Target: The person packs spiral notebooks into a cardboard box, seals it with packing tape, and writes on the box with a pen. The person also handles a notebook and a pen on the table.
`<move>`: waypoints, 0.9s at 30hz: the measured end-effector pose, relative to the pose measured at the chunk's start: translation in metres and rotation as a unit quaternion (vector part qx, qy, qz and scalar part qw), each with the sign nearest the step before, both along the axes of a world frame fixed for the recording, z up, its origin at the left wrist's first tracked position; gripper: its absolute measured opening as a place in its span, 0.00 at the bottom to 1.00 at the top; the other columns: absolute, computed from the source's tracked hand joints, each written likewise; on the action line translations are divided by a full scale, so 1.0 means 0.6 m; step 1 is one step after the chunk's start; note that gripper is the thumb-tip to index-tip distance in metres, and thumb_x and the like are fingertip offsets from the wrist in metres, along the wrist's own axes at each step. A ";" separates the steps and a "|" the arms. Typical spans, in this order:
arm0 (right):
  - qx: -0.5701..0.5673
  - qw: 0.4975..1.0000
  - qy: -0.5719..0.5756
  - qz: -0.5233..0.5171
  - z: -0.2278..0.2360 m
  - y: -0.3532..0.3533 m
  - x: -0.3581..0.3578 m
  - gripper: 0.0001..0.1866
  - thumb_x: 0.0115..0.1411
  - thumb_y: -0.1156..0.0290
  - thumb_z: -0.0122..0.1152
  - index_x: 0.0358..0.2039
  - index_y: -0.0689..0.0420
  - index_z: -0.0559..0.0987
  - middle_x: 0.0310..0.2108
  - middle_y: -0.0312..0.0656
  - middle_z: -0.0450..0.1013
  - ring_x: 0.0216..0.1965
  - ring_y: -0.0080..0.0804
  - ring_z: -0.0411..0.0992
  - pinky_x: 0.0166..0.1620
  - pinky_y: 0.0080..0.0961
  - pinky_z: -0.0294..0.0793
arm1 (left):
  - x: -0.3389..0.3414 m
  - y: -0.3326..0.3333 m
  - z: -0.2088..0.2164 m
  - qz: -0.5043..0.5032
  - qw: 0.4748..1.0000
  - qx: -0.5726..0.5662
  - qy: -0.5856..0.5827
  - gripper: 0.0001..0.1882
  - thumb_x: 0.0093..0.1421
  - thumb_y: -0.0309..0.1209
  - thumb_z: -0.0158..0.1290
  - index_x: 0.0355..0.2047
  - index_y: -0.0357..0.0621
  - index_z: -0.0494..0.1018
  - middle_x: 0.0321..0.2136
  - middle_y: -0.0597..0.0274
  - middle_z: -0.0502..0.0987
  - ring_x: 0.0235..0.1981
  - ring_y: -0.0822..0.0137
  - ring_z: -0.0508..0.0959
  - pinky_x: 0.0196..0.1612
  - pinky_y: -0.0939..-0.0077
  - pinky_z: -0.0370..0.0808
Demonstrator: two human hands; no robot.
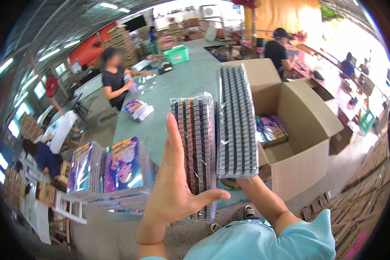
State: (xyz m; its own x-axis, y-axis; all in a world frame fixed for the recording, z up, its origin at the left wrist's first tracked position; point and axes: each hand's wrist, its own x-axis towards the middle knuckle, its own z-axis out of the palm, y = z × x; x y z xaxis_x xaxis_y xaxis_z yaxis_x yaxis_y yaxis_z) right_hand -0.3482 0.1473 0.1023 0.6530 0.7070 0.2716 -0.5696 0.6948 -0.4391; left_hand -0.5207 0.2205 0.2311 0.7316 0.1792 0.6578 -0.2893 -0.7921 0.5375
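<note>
Two shrink-wrapped stacks of spiral notebooks are held upright side by side in front of me, their coil bindings facing me. The left stack (199,143) has black coils with orange and brown showing between them. Grey-black coils cover the right stack (237,125), which reaches higher. My left hand (173,186) is closed on the left stack, fingers along its left side and thumb across the coils. My right hand (248,183) holds the right stack from behind and below; its fingers are hidden. An open cardboard box (301,151) at the right contains purple-covered notebooks (271,129).
On the green table (184,80), wrapped notebook stacks (123,167) stand at the left, with loose purple booklets (138,110) farther back. A co-worker (113,78) handles a packet across the table. A green bin (177,55) sits at the far end. Flattened cartons (368,195) lie at right.
</note>
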 end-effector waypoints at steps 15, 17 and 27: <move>-0.546 0.830 -0.111 -0.005 0.026 -0.305 0.456 0.16 0.59 0.62 0.56 0.38 0.62 0.76 0.31 0.43 0.75 0.28 0.31 0.76 0.35 0.29 0.79 | 0.045 0.055 -0.355 -0.337 0.492 -0.770 -0.227 0.32 0.54 0.35 0.49 0.57 0.32 0.58 0.52 0.40 0.67 0.47 0.54 0.74 0.46 0.59 0.75; -0.580 0.807 -0.041 0.105 -0.054 -0.288 0.483 0.16 0.60 0.60 0.55 0.41 0.59 0.75 0.34 0.43 0.76 0.33 0.32 0.76 0.42 0.32 0.78 | 0.056 0.027 -0.371 -0.316 0.507 -0.764 -0.245 0.32 0.54 0.36 0.49 0.58 0.33 0.58 0.52 0.41 0.67 0.48 0.54 0.73 0.49 0.58 0.73; -0.485 0.275 -0.755 0.345 -0.265 -0.159 0.489 0.45 0.50 0.31 0.53 0.51 0.62 0.72 0.42 0.54 0.74 0.43 0.43 0.74 0.43 0.38 0.75 | 0.139 -0.127 -0.248 -0.158 0.642 -0.660 -0.357 0.38 0.51 0.38 0.48 0.62 0.39 0.53 0.54 0.43 0.65 0.53 0.54 0.68 0.56 0.57 0.67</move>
